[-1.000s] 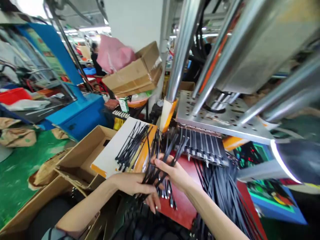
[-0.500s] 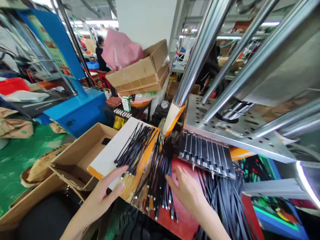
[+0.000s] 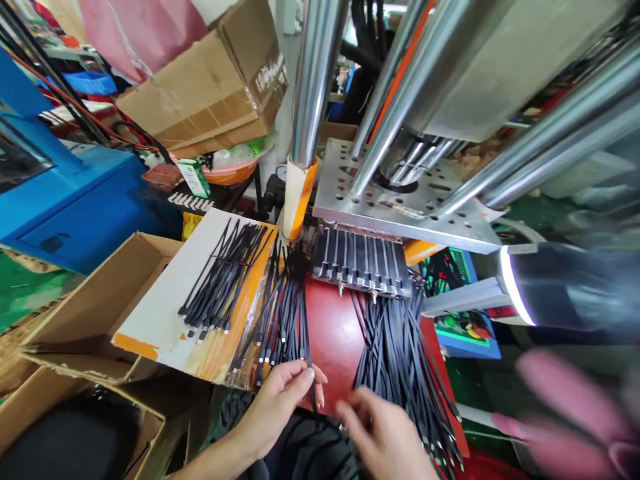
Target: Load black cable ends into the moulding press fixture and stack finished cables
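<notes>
My left hand (image 3: 280,403) pinches a black cable (image 3: 311,380) near the front edge of the red work surface (image 3: 330,333). Just right of it, my right hand (image 3: 377,427) is blurred, its fingers curled; whether it holds anything cannot be made out. Short black cables (image 3: 290,300) lie beyond my left hand. Another bundle of black cables (image 3: 225,280) rests on the white and orange board (image 3: 165,293). Longer black cables (image 3: 400,373) spread out right of the red area, below a metal mould (image 3: 363,263) with several slots.
Behind the mould stands a press with a perforated metal plate (image 3: 330,193) and steel columns (image 3: 317,87). Open cardboard boxes (image 3: 95,300) sit at left. A lamp (image 3: 520,287) and blurred pink handles (image 3: 575,400) are at right.
The view has shifted right and down. My left hand has moved from the board to the red surface's front edge and taken a cable. My right hand has drawn back toward me.
</notes>
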Available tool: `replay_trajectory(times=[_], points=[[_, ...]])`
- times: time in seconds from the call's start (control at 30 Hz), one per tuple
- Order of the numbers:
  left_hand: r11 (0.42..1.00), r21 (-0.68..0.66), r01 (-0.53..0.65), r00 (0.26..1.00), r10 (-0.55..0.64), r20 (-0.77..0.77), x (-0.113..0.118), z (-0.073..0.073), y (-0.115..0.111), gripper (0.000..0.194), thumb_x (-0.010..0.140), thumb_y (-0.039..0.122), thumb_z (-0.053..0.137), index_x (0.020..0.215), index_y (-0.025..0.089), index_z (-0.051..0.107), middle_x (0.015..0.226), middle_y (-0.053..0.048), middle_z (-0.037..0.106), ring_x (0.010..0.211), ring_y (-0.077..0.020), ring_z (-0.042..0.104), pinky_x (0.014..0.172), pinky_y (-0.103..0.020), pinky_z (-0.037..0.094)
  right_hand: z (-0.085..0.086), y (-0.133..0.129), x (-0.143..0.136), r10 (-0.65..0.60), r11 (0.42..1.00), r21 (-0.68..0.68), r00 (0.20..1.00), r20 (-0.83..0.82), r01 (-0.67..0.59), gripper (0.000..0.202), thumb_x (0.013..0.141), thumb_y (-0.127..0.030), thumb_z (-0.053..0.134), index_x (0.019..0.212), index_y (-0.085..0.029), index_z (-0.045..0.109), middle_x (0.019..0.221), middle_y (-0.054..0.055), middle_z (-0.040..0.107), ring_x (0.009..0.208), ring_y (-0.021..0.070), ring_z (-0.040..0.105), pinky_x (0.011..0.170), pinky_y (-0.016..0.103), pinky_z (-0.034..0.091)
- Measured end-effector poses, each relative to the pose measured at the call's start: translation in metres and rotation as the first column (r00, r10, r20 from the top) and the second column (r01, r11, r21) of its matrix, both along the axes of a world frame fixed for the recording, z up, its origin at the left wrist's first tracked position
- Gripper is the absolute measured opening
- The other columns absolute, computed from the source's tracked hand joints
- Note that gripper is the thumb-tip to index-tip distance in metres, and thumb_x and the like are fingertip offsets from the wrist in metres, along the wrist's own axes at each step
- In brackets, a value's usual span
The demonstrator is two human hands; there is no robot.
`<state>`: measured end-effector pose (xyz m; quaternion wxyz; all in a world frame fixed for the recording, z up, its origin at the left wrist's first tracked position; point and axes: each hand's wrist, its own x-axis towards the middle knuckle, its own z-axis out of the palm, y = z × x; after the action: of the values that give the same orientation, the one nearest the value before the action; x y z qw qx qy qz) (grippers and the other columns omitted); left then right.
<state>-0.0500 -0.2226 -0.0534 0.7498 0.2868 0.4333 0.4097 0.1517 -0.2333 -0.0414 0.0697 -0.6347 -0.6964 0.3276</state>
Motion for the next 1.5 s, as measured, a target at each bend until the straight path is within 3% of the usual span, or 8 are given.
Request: replay_trajectory(times=[0.1, 0.2, 0.33, 0.5, 0.77, 1.1, 1.27, 1.5], points=[[0.991, 0.082, 0.109, 0.994, -0.106, -0.039, 0.012, 0.003, 0.004, 0.049, 0.094, 0.06, 0.063, 0.094, 0.012, 0.071, 0.076, -0.005, 0.069, 0.074, -0.0165, 0.065, 0.075, -0.027, 0.051, -0.005, 0.015, 0.015, -0.305, 0.944, 0.23, 0.891, 0.336, 0.237, 0.034, 0.1, -0.053, 0.052, 0.089, -0.022, 0.059, 0.076, 0.005, 0.068, 0.06, 0.023, 0.066, 0.054, 0.029, 0.037], [0.97, 0.125, 0.208, 0.967, -0.185, -0.177, 0.018, 0.003, 0.009, 0.053, 0.093, 0.065, 0.062, 0.09, 0.012, 0.072, 0.076, -0.007, 0.073, 0.071, -0.0168, 0.067, 0.072, -0.027, 0.052, -0.012, 0.029, 0.019, -0.307, 0.941, 0.28, 0.826, 0.472, 0.189, 0.027, 0.103, -0.038, 0.045, 0.083, -0.022, 0.055, 0.081, 0.006, 0.068, 0.057, 0.0216, 0.064, 0.052, 0.029, 0.029], [0.962, 0.11, 0.249, 0.946, -0.218, -0.238, 0.024, -0.004, 0.017, 0.056, 0.09, 0.065, 0.065, 0.088, 0.011, 0.077, 0.076, -0.006, 0.072, 0.065, -0.0143, 0.064, 0.063, -0.024, 0.051, -0.007, 0.023, 0.012, -0.283, 0.9, 0.347, 0.959, 0.0, 0.265, 0.03, 0.103, -0.04, 0.045, 0.081, -0.022, 0.055, 0.07, 0.001, 0.059, 0.057, 0.0169, 0.056, 0.055, 0.027, 0.038], [0.993, 0.004, 0.117, 0.993, -0.117, -0.015, 0.025, -0.002, 0.024, 0.053, 0.083, 0.064, 0.075, 0.095, 0.013, 0.081, 0.077, -0.004, 0.068, 0.066, -0.0118, 0.06, 0.06, -0.021, 0.05, 0.007, -0.012, -0.003, -0.026, 0.99, 0.107, 0.866, -0.5, 0.091, 0.037, 0.104, -0.04, 0.048, 0.072, -0.021, 0.047, 0.064, -0.004, 0.043, 0.056, 0.012, 0.041, 0.052, 0.023, 0.034], [0.893, 0.236, 0.383, 0.911, -0.324, -0.255, 0.006, 0.027, 0.014, 0.049, 0.092, 0.058, 0.067, 0.073, 0.013, 0.077, 0.075, -0.004, 0.058, 0.06, -0.011, 0.054, 0.055, -0.022, 0.042, 0.024, 0.005, -0.003, -0.177, 0.983, -0.163, 0.712, -0.679, 0.089, 0.032, 0.094, -0.05, 0.064, 0.092, -0.019, 0.068, 0.08, 0.001, 0.059, 0.068, 0.0151, 0.053, 0.06, 0.024, 0.042], [0.757, 0.14, 0.638, 0.656, -0.44, -0.613, -0.019, 0.019, 0.012, 0.032, 0.093, 0.037, 0.068, 0.069, 0.016, 0.073, 0.075, -0.003, 0.065, 0.073, -0.0155, 0.06, 0.067, -0.025, 0.043, 0.016, 0.036, -0.033, -0.17, 0.946, 0.061, 0.645, -0.745, 0.32, 0.038, 0.1, -0.046, 0.06, 0.075, -0.017, 0.066, 0.066, -0.002, 0.049, 0.058, 0.0117, 0.044, 0.054, 0.025, 0.034], [0.835, 0.375, 0.403, 0.838, -0.172, -0.518, -0.025, 0.058, 0.062, 0.053, 0.09, 0.046, 0.073, 0.135, 0.018, 0.066, 0.119, -0.011, 0.069, 0.093, -0.0199, 0.066, 0.081, -0.028, 0.053, 0.013, 0.027, -0.039, -0.054, 0.951, 0.171, 0.685, -0.727, 0.257, 0.035, 0.101, -0.041, 0.061, 0.077, -0.018, 0.071, 0.069, 0.001, 0.056, 0.063, 0.0134, 0.053, 0.058, 0.024, 0.039], [0.763, 0.508, 0.399, 0.846, -0.091, -0.526, -0.017, 0.088, 0.091, 0.025, 0.095, 0.036, 0.069, 0.088, 0.016, 0.082, 0.088, -0.007, 0.077, 0.082, -0.0178, 0.069, 0.076, -0.025, 0.052, 0.004, 0.018, -0.044, 0.043, 0.918, 0.296, 0.678, -0.734, 0.263, 0.023, 0.101, -0.028, 0.06, 0.091, -0.022, 0.08, 0.077, 0.003, 0.062, 0.064, 0.014, 0.057, 0.061, 0.023, 0.048]])
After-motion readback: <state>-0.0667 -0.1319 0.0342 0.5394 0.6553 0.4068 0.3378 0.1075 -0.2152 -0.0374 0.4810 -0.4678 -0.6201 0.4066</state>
